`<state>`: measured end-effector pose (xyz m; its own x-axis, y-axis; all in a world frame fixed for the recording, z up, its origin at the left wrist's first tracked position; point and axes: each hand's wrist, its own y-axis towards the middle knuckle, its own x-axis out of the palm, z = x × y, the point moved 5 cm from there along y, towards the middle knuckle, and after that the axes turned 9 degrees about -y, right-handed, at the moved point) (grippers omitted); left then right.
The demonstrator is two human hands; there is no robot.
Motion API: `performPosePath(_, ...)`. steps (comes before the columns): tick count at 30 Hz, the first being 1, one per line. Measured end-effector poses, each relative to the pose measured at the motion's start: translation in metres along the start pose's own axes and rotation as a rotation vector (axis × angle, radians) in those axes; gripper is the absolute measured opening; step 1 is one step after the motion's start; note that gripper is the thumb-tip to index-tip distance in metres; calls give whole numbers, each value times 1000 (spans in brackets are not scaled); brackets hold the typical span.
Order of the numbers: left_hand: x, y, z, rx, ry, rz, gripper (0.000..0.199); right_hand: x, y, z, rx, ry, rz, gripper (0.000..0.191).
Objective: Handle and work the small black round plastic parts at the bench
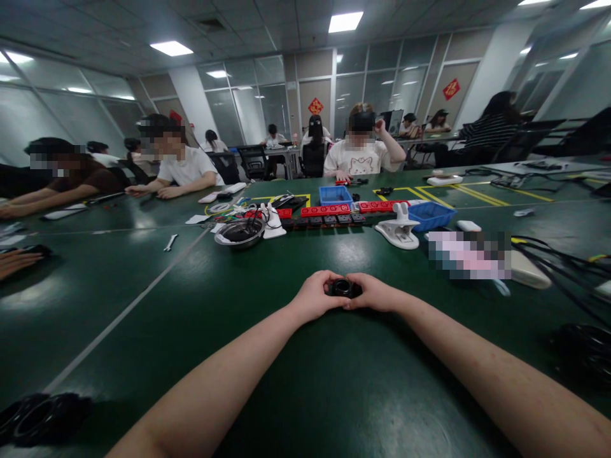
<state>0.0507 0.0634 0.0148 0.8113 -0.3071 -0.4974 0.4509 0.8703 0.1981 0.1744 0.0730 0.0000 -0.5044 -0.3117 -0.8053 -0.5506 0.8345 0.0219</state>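
Straight ahead of me, just above or on the green table, is a small black part with a round ring-shaped opening. My left hand curls round its left side, with the fingers behind and the thumb in front. From the right, my right hand wraps the other side of the same part. Both thumbs come close together below the ring. The fingers cover most of the part, so its full shape is hidden.
Beyond my hands stand a metal bowl, red power strips, blue trays and a white clip stand. A wrench lies left. Black ring-shaped parts sit lower left, more at right. A person sits opposite.
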Motion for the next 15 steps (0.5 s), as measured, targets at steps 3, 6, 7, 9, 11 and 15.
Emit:
performPosePath(3, -1, -4, 4, -10, 78, 114, 40, 3, 0, -1, 90, -153, 100, 33)
performPosePath(6, -1, -7, 3, -37, 134, 210, 41, 6, -3, -5, 221, -333, 253, 30)
performPosePath(7, -1, -7, 3, -45, 148, 231, 41, 6, -4, -8, 250, -392, 301, 28)
performPosePath(9, -1, -7, 2, -49, 168, 256, 40, 8, -5, -13, 277, -479, 344, 23)
performPosePath(11, -1, -7, 2, -37, 165, 253, 38, 10, -6, -16, 277, -510, 338, 22)
performPosePath(15, -3, -4, 4, 17, 98, 143, 36, 6, -7, -16, 177, -423, 317, 45)
